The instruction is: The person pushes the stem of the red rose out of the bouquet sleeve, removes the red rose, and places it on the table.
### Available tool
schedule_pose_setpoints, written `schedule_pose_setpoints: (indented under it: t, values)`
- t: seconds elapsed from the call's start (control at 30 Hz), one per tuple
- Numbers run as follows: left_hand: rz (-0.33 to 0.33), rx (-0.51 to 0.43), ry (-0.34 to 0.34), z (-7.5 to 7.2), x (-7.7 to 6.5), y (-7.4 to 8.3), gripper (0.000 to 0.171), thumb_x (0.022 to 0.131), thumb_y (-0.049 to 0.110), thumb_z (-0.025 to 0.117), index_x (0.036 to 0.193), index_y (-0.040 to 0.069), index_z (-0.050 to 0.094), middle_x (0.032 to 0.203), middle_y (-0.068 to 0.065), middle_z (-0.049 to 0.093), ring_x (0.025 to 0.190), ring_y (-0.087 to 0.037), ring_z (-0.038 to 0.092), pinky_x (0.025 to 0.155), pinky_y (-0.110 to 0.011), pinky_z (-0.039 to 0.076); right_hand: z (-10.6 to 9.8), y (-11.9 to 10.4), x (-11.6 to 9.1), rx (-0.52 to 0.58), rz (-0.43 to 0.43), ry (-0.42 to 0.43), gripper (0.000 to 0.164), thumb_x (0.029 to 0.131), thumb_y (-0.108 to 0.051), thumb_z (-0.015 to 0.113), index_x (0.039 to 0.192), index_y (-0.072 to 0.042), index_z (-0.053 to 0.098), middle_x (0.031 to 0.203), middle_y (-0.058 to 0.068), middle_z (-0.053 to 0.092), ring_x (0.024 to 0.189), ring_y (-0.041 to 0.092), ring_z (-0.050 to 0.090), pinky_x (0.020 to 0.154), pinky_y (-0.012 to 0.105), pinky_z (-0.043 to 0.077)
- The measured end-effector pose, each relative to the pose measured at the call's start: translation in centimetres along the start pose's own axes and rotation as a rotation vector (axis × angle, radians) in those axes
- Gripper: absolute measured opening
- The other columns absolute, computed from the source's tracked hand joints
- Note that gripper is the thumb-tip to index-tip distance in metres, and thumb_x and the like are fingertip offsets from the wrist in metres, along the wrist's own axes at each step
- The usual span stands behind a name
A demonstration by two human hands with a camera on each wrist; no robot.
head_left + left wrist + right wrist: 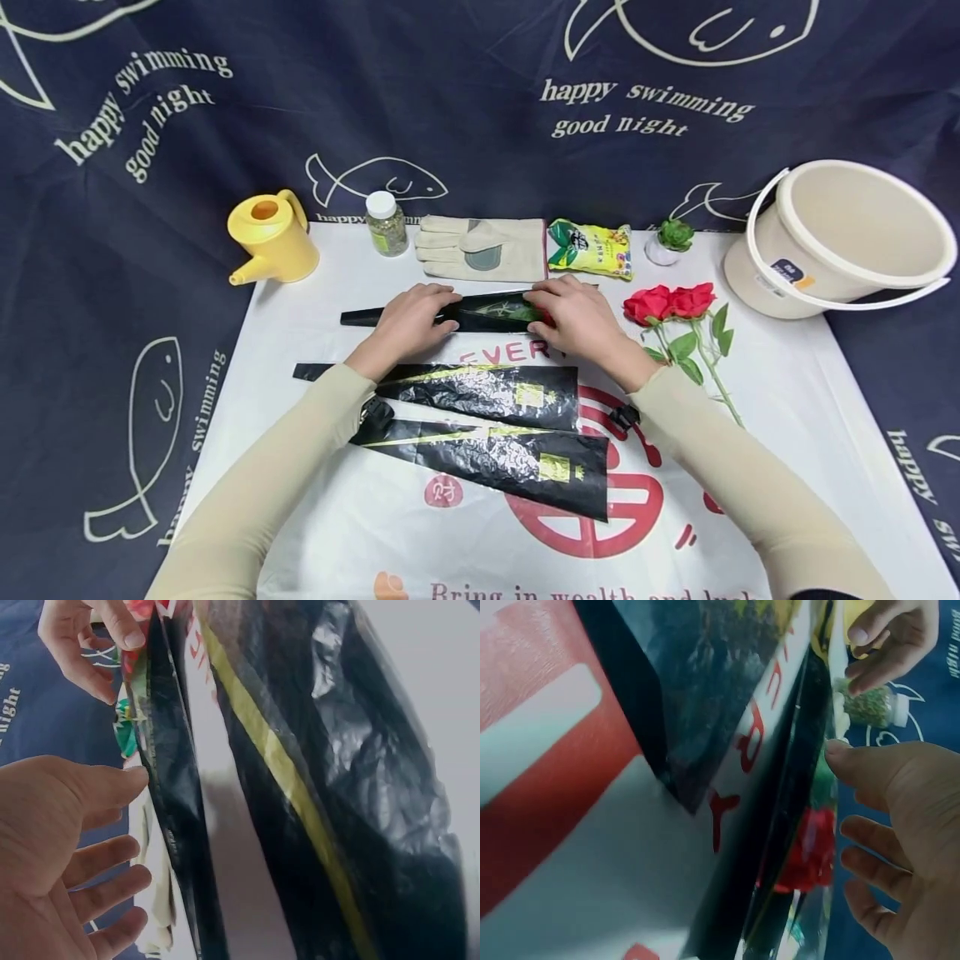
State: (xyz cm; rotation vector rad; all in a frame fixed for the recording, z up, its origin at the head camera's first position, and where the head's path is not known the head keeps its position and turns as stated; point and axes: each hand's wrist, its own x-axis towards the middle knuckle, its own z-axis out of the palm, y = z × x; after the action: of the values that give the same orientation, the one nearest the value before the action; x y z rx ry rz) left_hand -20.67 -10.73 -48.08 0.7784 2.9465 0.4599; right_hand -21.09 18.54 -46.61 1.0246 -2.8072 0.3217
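Note:
A black flower sleeve (480,322) with a clear front lies sideways across the table, a red rose (810,851) inside it. At its left part rests my left hand (411,321), thumb tip at the near edge and fingers loosely spread. My right hand (576,315) is at the wider right end, by the rose's bloom, its fingers also loosely extended and thumb at the edge. Two more black sleeves (480,392) with yellow stripes lie flat, one below the other, nearer to me under my forearms. Two loose red roses (669,303) lie to the right of my right hand.
Along the back stand a yellow watering can (273,237), a jar (387,225), work gloves (480,248), a yellow-green packet (591,248) and a small potted succulent (671,242). A beige bucket (817,242) stands at the back right. A dark curtain (480,100) hangs behind.

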Motion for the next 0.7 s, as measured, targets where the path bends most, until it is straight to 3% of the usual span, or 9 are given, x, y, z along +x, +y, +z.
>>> schedule_pose_setpoints:
  t: [0.3,0.5,0.7]
  values:
    - [-0.011,0.028,-0.018,1.0,0.2,-1.2,0.044,0.087,0.028,0.066,0.129,0.017,0.057,0.124,-0.004,0.056,0.108,-0.026,0.052,0.083,-0.044,0.044,1.6,-0.4,0.5,-0.059,0.008,-0.046,0.044,0.083,-0.036,0.07,0.12,-0.014,0.063,0.12,0.006,0.057,0.105,0.024,0.048,0.084,0.046,0.037]
    - [-0.039,0.095,-0.019,1.2,0.2,-1.3,0.046,0.087,0.027,0.065,0.13,0.019,0.055,0.122,-0.005,0.055,0.105,-0.027,0.049,0.076,-0.043,0.044,2.1,-0.4,0.6,-0.068,-0.012,0.008,0.032,0.083,-0.031,0.07,0.111,-0.017,0.067,0.11,0.003,0.061,0.096,0.023,0.05,0.079,0.044,0.037]
    - [-0.024,0.127,0.012,0.8,0.4,-1.2,0.041,0.085,0.024,0.069,0.124,0.02,0.059,0.105,-0.004,0.058,0.088,-0.025,0.054,0.069,-0.042,0.044,1.8,-0.5,0.5,-0.05,-0.04,0.061,0.025,0.083,-0.029,0.07,0.106,-0.019,0.068,0.106,0.001,0.062,0.093,0.021,0.05,0.079,0.042,0.037]
